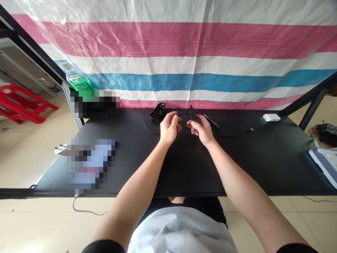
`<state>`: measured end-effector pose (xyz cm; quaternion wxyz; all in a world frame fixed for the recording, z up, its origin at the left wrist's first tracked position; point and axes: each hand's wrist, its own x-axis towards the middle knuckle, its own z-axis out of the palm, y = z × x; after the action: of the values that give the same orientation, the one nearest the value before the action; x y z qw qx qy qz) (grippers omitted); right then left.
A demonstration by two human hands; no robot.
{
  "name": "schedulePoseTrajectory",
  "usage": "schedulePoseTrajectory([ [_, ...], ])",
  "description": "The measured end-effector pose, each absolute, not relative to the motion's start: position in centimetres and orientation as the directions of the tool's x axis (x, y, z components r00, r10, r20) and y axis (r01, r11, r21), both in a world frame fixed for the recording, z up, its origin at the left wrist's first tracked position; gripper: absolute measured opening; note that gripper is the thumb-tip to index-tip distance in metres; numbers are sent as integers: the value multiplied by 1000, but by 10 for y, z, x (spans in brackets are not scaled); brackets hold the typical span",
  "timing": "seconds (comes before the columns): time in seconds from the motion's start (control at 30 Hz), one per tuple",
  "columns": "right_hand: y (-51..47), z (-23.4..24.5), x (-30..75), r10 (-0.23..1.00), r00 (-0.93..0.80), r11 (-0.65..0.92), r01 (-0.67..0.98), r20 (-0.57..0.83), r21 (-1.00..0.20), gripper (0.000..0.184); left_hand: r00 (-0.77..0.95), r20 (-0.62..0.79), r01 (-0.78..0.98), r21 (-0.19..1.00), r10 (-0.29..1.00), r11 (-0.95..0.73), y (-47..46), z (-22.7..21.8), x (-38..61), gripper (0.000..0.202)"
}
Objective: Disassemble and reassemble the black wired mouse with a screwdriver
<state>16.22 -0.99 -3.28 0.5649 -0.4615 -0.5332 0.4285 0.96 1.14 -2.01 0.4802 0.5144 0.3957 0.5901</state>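
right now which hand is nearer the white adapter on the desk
Right. The right hand sits to the left of the white adapter, not touching it; the left hand is farther left.

Makeshift workroom, black table (pixel 179 168), striped tarp (pixel 168 66)

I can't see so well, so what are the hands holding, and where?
The right hand pinches a thin black piece near its lower end; it's too small to name exactly. The left hand looks empty.
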Motion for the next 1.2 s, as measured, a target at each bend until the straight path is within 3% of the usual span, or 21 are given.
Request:
schedulePoseTrajectory([
  [0.13, -8, -25, 163, 995, -28, 84, -238, 93, -968, 55, -10, 218, -128, 968, 976, -217, 12, -20, 8, 34],
  [0.3, -8, -20, 163, 995, -80, 42, -237, 63, -970, 62, 17, 210, -74, 975, 978, -208, 12, -19, 8, 34],
  [0.4, -9, -24, 162, 997, -33, 61, -138, 66, -989, 61, 46, 206, -64, 977, 977, -203, 11, -19, 8, 38],
  [0.5, -12, -28, 159, 977, 73, 193, 113, 202, -975, 56, 98, 198, -102, 977, 975, -188, 9, -19, 8, 43],
  [0.6, -15, -29, 156, 906, 106, 325, 444, 410, -835, 60, 135, 196, -153, 973, 971, -175, 8, -19, 9, 44],
  [0.7, -16, -29, 156, 840, 130, 345, 622, 527, -703, 61, 147, 170, -159, 976, 974, -147, 8, -20, 9, 41],
  [0.83, -15, -30, 160, 798, 62, 402, 685, 599, -607, 59, 148, 175, -145, 978, 973, -153, 13, -24, 9, 40],
  [1.0, -16, -29, 164, 806, -53, 454, 694, 589, -559, 26, 191, 198, -175, 971, 961, -165, 17, -30, 8, 51],
  [1.2, -18, -26, 166, 783, -53, 443, 747, 620, -496, 28, 277, 219, -189, 967, 935, -171, 15, -29, 4, 71],
])
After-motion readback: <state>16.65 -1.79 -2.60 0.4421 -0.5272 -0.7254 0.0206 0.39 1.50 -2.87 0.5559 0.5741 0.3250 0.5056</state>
